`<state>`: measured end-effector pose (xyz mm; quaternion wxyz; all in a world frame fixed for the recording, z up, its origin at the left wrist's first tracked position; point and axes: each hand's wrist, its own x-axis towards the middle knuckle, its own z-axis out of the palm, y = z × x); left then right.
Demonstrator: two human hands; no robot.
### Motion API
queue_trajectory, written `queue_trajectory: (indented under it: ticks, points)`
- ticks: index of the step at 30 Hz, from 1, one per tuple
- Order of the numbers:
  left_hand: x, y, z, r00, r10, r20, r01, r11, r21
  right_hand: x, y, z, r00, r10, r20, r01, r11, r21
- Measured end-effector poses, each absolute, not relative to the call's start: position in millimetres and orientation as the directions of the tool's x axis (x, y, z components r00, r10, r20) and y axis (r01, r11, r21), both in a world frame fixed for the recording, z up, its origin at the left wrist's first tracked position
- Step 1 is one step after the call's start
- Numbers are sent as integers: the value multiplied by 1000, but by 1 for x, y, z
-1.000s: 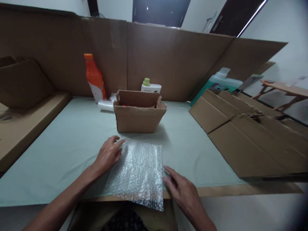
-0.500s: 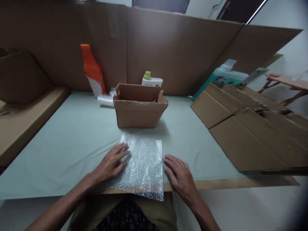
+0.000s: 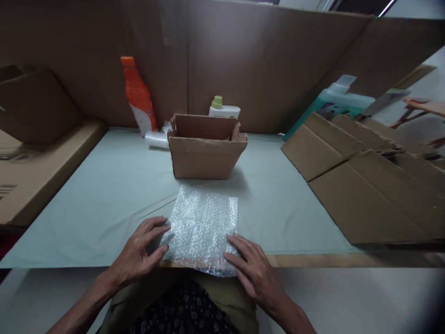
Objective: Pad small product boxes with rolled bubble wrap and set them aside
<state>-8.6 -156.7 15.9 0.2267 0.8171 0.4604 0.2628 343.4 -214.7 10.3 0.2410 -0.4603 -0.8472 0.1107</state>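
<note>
Bubble wrap sheet [image 3: 203, 227]: clear plastic, blistered surface, glossy with scattered highlights. Table [image 3: 104, 195]: covered in pale green cloth, matt, lightly creased. Open box [image 3: 206, 148]: brown corrugated cardboard, matt, edges rough and slightly torn. Flattened cartons [image 3: 368, 185] and back wall panels [image 3: 243, 65]: the same matt brown cardboard. Orange bottle [image 3: 139, 97]: smooth glossy plastic. White bottle [image 3: 224, 109]: smooth plastic, pale green cap.
</note>
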Motion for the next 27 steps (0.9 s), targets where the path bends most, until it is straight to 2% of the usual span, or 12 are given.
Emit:
queue_trajectory:
  ticks: [2, 5, 8, 10, 13, 16, 19, 23, 27]
  points:
    - [-12, -160, 22, 497, 853, 158, 613, -474, 632, 342, -211, 8, -416, 837, 356, 684, 546, -484]
    - [-15, -161, 26, 593, 801, 79, 572, -488, 659, 339, -211, 10, -260, 898, 355, 590, 439, -677]
    - [-11, -157, 18, 606, 792, 80, 542, -484, 687, 337, -213, 15, -92, 969, 230, 467, 246, -850]
    - [-5, -153, 12, 561, 819, 123, 529, -468, 708, 336, -215, 17, 9, 990, 138, 420, 121, -899]
    - [9, -146, 8, 459, 872, 167, 519, -416, 746, 336, -216, 18, 135, 989, 59, 392, 1, -920]
    - [22, -142, 17, 373, 925, 66, 542, -275, 794, 336, -211, 19, 216, 976, 38, 366, -45, -929]
    - [31, -138, 25, 295, 955, -25, 587, -161, 793, 334, -197, 19, 258, 965, 42, 348, -52, -936]
    - [38, -132, 22, 214, 977, 8, 703, -160, 693, 332, -174, 10, 278, 955, 100, 462, -42, -886]
    - [43, -127, 18, 206, 979, -12, 817, -165, 553, 332, -161, -1, 237, 943, 233, 703, -1, -711]
